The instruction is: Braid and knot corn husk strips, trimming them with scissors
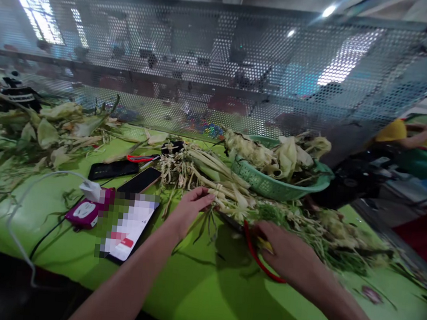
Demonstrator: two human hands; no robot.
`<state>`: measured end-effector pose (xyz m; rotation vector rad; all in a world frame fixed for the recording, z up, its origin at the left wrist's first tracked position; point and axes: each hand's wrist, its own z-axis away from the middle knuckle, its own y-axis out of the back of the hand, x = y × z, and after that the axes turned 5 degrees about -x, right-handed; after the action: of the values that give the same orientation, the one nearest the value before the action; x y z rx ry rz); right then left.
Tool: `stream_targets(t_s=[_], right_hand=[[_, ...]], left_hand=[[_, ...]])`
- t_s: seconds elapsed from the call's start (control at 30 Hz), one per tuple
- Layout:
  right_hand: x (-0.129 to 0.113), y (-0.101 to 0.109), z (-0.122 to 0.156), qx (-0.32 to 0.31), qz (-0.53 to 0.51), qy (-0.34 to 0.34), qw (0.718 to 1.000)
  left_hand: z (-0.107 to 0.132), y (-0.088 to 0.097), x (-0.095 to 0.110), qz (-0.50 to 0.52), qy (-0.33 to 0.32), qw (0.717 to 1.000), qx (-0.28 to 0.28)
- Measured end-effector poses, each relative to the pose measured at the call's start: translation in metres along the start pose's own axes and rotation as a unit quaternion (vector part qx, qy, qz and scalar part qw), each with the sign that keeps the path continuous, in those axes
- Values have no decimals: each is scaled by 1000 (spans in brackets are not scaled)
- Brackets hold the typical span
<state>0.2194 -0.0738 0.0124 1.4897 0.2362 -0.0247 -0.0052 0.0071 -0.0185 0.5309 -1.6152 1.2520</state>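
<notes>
On a green tabletop (193, 289), with clock positions taken from the middle of the view, the left hand (189, 210) at seven o'clock has thumb and forefinger pinched together on a thin plant stem (219, 188) just near six, beside a heap of pale stalks (207, 162). The right hand (284, 245), at five, has its fingers curled around red-handled shears (252, 249) whose dark blades point toward that stem. A green plastic basket (282, 187) of dried husks (287, 157) sits at three, a lit phone (137, 228) and magenta power socket (87, 213) at eight.
</notes>
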Motion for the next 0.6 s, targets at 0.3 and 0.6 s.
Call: stream_targets(t_s=[0.3,0.6], right_hand=[[22,-22,-6,8,-90,-62,994],[21,4,-29,-34,-434,-102,894]], left_hand=[[-2,6,4,40,-19,999,33],[-1,4,11,75,-11,995,63]])
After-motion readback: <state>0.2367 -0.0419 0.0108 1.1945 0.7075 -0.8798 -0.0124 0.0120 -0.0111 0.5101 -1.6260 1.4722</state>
